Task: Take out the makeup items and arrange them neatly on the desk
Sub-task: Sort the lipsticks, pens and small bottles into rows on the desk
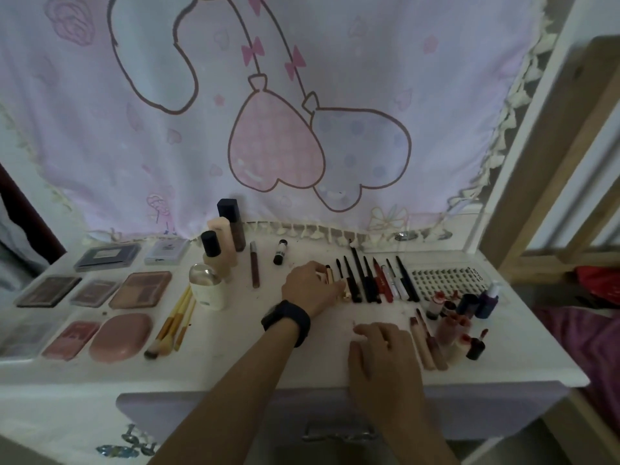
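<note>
Makeup lies in groups on the white desk (235, 344). My left hand (310, 286), a black watch on its wrist, pinches a small gold-and-beige tube (329, 275) at the left end of a row of black and red pencils and liners (375, 280). My right hand (382, 347) rests on the desk near the front edge with loosely bent fingers, holding nothing that I can see. Just right of it lie beige lip sticks (424, 344) and small red bottles (456, 325). Palettes (141, 290), a pink case (120, 337) and brushes (172, 325) are at the left.
Foundation bottles (228, 229) and a clear-capped jar (208, 286) stand at the back centre. A lash tray (446, 278) lies at the right. A pink cartoon cloth (268, 112) hangs behind. A drawer handle (337, 431) shows below the desk. A wooden frame (553, 156) stands at the right.
</note>
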The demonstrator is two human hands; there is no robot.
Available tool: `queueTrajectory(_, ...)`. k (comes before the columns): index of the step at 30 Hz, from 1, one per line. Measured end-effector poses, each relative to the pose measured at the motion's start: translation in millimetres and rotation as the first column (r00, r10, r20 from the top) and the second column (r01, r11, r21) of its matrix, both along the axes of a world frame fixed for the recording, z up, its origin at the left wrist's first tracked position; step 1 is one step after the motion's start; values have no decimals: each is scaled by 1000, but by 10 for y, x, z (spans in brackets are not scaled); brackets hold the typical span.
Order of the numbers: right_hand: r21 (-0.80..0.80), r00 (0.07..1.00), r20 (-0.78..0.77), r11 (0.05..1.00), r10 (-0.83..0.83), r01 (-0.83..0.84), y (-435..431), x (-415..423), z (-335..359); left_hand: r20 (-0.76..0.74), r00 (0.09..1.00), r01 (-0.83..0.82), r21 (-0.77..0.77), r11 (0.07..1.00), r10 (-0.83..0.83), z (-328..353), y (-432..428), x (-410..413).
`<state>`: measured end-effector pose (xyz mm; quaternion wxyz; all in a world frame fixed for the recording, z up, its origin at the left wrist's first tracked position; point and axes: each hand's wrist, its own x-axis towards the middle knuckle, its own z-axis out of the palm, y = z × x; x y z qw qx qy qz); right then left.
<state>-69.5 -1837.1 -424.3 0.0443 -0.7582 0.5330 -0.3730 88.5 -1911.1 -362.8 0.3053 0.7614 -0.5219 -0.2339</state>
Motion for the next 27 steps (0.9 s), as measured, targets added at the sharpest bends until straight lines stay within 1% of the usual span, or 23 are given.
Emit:
queueTrajectory(2,-98,999,-7,994,42,-43,22,-6,-91,14,1000,8,6,1000,-8,13,3,-24)
queueTrajectory(4,-144,999,-2,988,48,-48,14,-10,-123,-7,1000,4,11,1000,-4,15,-6,-50)
queueTrajectory(8,-142,997,-39,987,66,-71,17,9,-129,-54,998,-12,11,1000,13,-10,-27,-61)
queueTrajectory(11,-130,997,-44,989,68,-73,12,-5,-140,-102,994,-37,12,999,38,-26,-34,-52)
queueTrajectory(14,-123,996,-45,989,75,-80,21,-16,-125,-118,992,-46,4,999,46,-32,-40,-56)
queueTrajectory(18,-114,996,-40,990,79,-83,20,-20,-111,-124,991,-52,-10,999,50,-42,-54,-87)
queueTrajectory(22,-106,997,-20,991,77,-78,27,-21,-103,-117,993,-25,13,1000,26,-30,-80,-123)
queueTrajectory(27,-106,997,-18,991,79,-81,37,-30,-103,-102,994,-33,22,999,35,-28,-71,-143)
